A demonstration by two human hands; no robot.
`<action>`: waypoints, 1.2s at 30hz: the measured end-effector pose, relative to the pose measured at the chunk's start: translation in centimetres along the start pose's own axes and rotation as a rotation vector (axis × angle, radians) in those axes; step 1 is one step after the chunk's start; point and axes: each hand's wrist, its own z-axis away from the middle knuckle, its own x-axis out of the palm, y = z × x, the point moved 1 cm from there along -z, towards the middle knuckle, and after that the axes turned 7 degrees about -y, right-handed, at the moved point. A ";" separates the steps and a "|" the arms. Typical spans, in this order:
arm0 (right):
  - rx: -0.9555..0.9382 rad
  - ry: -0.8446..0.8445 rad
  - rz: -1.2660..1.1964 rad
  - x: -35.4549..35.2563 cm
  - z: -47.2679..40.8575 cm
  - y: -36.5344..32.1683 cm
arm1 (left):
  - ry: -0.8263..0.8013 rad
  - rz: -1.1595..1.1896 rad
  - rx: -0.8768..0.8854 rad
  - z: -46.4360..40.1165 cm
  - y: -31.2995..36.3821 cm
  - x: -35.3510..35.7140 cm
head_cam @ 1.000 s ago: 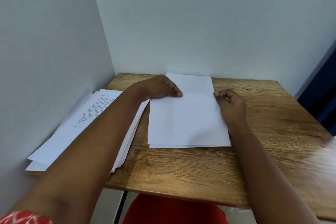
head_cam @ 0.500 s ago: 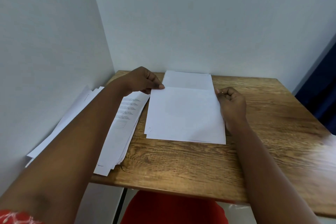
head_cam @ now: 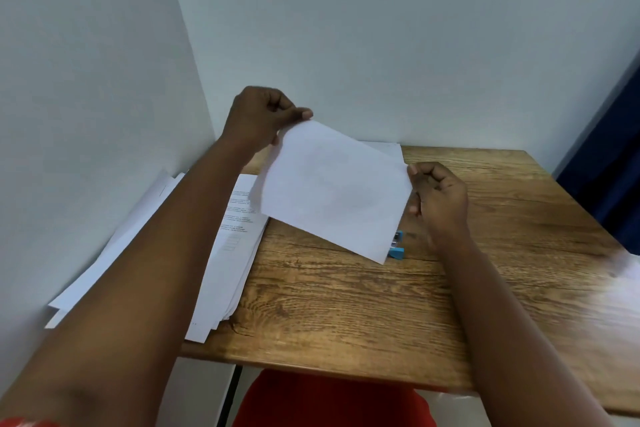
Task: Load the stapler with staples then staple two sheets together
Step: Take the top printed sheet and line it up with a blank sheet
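A single wide-angle camera sits on the person's head and looks forward and down, close over a wooden counter (head_cam: pixel 346 305) set into a corner where two pale walls meet. Both forearms reach in from the bottom edge, so the left hand (head_cam: pixel 263 118) and the right hand (head_cam: pixel 440 198) lie near the middle of the frame. The counter's near edge runs across the lower part, with a red garment below it. Straight lines bend toward the borders. No second view exists to share anything.
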 end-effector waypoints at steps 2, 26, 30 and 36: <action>-0.024 -0.045 -0.023 0.3 0.1 -0.4 | 0.060 0.001 0.072 0.0 1.1 -0.4; -0.061 0.064 -0.177 -1.1 -0.8 0.6 | -0.107 0.472 -0.171 3.4 -1.4 3.8; -0.062 0.110 -0.225 -1.4 -1.1 0.6 | -0.337 0.488 -0.364 4.5 -3.6 5.2; 0.070 0.032 -0.465 -0.8 -1.1 0.3 | -0.168 0.435 -0.282 6.0 -5.3 7.7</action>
